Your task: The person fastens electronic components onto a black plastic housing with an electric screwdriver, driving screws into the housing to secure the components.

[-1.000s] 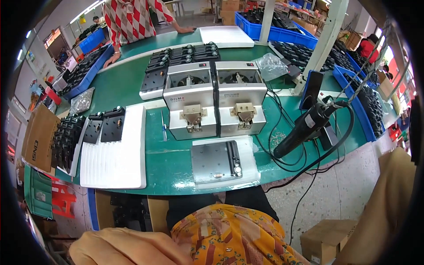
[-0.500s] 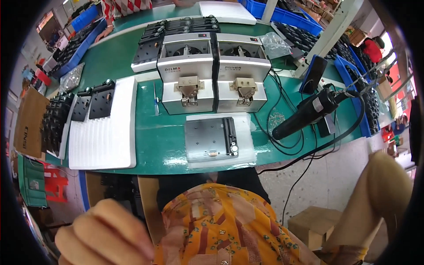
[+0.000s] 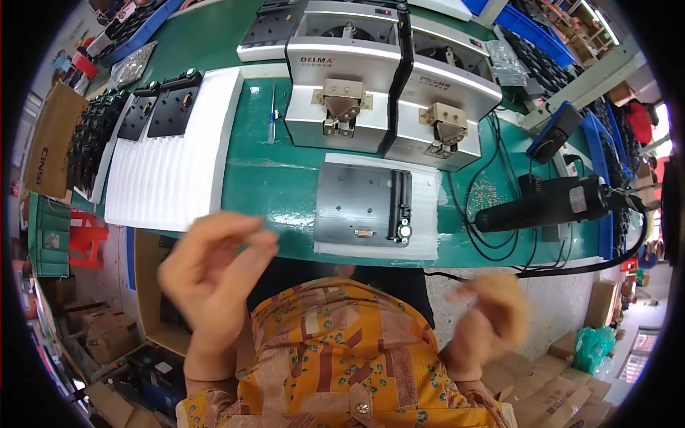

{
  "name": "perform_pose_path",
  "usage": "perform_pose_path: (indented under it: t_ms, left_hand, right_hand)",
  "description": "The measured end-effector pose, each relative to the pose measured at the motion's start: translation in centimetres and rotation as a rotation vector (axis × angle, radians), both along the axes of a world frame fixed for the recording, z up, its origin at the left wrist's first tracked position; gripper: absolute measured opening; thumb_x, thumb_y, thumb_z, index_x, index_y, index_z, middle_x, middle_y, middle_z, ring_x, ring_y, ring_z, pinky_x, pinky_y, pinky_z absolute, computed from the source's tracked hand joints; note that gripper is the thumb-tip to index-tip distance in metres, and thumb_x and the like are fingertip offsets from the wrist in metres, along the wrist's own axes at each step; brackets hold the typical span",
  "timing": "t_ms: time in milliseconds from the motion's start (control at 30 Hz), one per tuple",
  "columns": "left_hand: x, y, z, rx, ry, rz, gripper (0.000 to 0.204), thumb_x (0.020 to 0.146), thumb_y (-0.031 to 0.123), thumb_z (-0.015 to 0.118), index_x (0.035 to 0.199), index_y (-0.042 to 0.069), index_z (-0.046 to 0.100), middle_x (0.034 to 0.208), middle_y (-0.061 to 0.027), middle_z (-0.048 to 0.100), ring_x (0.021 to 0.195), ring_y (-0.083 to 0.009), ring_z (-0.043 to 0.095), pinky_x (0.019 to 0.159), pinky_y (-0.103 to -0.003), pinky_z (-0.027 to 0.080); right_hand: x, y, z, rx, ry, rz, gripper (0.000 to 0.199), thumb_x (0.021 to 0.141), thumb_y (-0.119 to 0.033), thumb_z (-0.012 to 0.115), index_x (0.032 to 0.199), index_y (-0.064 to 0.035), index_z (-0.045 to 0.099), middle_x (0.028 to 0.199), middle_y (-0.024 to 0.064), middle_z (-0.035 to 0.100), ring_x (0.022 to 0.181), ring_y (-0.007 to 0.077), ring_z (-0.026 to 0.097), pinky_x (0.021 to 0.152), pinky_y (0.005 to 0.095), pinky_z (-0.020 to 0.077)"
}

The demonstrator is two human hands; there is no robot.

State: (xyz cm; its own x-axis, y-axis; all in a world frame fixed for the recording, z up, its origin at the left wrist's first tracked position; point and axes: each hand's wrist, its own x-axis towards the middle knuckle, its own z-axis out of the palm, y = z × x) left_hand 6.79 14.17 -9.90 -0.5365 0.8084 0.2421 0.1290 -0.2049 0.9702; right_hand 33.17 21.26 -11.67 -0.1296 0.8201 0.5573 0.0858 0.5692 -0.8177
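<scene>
My left hand (image 3: 217, 274) is raised in front of the table's near edge, left of the black plate. Its fingers are bent, with a gap between thumb and forefinger and nothing visible in them. Over the floor at the right, my right hand (image 3: 492, 310) is smeared by motion, its fingers loosely bent; whether it holds anything cannot be made out. A flat black plate (image 3: 349, 200) with a cylindrical bar along its right side lies on a white foam sheet (image 3: 424, 207), apart from both hands. To its right hangs a black power screwdriver (image 3: 542, 203).
Two silver screw feeders (image 3: 342, 107) stand behind the plate. A white foam tray (image 3: 168, 171) with black plates (image 3: 171, 110) lies left, beside a blue-handled screwdriver (image 3: 272, 125). Loose screws (image 3: 485, 194) and black cables (image 3: 467, 214) lie at the right.
My left hand has risen from the lower left toward the table edge, and its fingers have parted. My right hand has come into view. The whole view has shifted and tilted.
</scene>
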Motion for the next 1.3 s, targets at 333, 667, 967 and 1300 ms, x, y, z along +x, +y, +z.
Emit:
perform_pose_path:
  t_ms: [333,667,967,1300]
  left_hand:
    - [1.5,3.0,-7.8,-0.358,-0.012,-0.025,0.030,0.088,0.000,0.070,0.118,-0.003,0.066,0.104,-0.0126,0.073,0.083,-0.0092,0.067,0.071,-0.022,0.053]
    - [1.7,3.9,-6.6,-0.355,-0.449,-0.151,0.028,0.089,0.000,0.071,0.115,-0.005,0.065,0.093,-0.0079,0.069,0.071,-0.0082,0.065,0.055,-0.021,0.049]
    - [2.4,4.0,-6.8,-0.343,-0.418,-0.271,0.011,0.095,0.006,0.064,0.101,-0.003,0.066,0.085,-0.0080,0.071,0.068,-0.0133,0.069,0.055,-0.023,0.052]
    - [-0.5,-0.5,-7.1,-0.228,-0.659,-0.242,0.012,0.094,0.008,0.067,0.098,-0.003,0.066,0.088,-0.0124,0.072,0.067,-0.0180,0.072,0.054,-0.025,0.053]
  right_hand:
    - [-2.2,3.5,-6.2,-0.313,-0.295,0.019,0.032,0.080,0.006,0.073,0.111,0.0042,0.065,0.102,0.0110,0.070,0.065,0.0091,0.062,0.051,0.0202,0.0446]
    - [-1.4,3.8,-7.3,-0.511,-0.147,0.063,0.027,0.094,0.001,0.061,0.120,0.0039,0.060,0.107,0.0106,0.070,0.071,0.0077,0.063,0.056,0.0177,0.0433]
    - [-1.0,3.2,-6.7,-0.577,-0.006,0.040,0.024,0.097,-0.004,0.058,0.120,0.0049,0.060,0.106,0.0126,0.071,0.069,0.0093,0.063,0.053,0.0186,0.0443]
    - [-3.0,4.8,-3.5,-0.800,0.255,0.406,0.037,0.097,-0.020,0.064,0.123,0.0065,0.060,0.098,0.0150,0.071,0.064,0.0145,0.064,0.050,0.0235,0.0476]
